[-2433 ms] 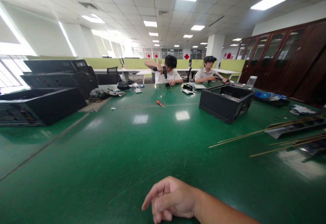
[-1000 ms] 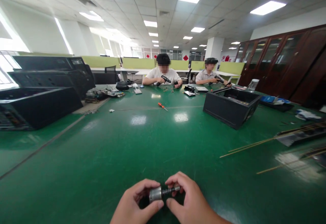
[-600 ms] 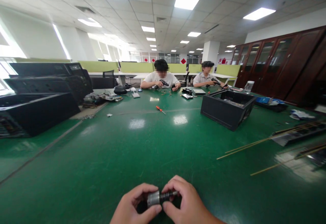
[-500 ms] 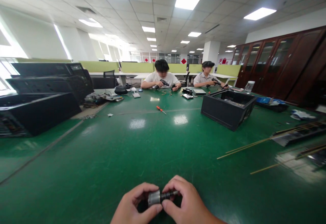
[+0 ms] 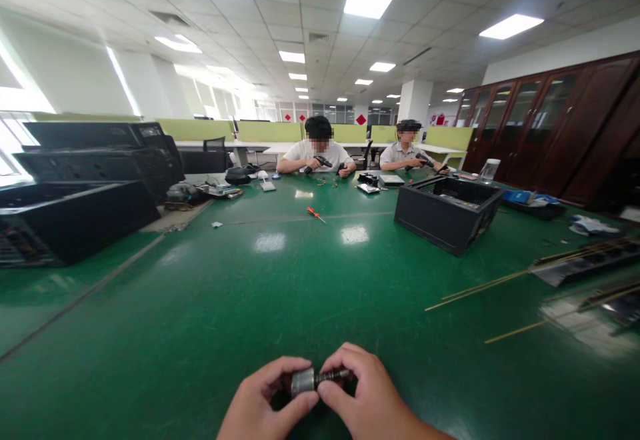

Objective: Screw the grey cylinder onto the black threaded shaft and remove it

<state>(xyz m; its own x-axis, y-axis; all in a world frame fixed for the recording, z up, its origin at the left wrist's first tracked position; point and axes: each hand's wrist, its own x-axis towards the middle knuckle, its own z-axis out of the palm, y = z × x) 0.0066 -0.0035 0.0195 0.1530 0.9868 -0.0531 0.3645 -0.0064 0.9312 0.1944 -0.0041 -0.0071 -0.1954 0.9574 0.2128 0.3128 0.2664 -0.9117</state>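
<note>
In the head view, a short silver-grey metal cylinder with a thin, dark ribbed shaft [image 5: 303,382] lies across the bottom middle, held just above the green table [image 5: 225,320]. My left hand [image 5: 267,397] is closed round the cylinder, thumb below and forefinger over the top. The fingers of my right hand [image 5: 363,387] curl about the shaft, with thumb and forefinger close to where it meets the cylinder. The shaft's pale tip points right, between my right fingers. Palms hide part of the cylinder's left end.
An orange-handled screwdriver [image 5: 315,214] lies mid-table. An open black computer case [image 5: 445,213] stands right of it; more dark cases [image 5: 75,220] are at left. Thin yellowish rods [image 5: 480,290] stick out from the right. Two people [image 5: 317,153] sit across, holding power drills [image 5: 320,163].
The ribbed shaft shows a little differently between my right fingers, its dark part looking slimmer. Both hands stay in nearly the same place.
</note>
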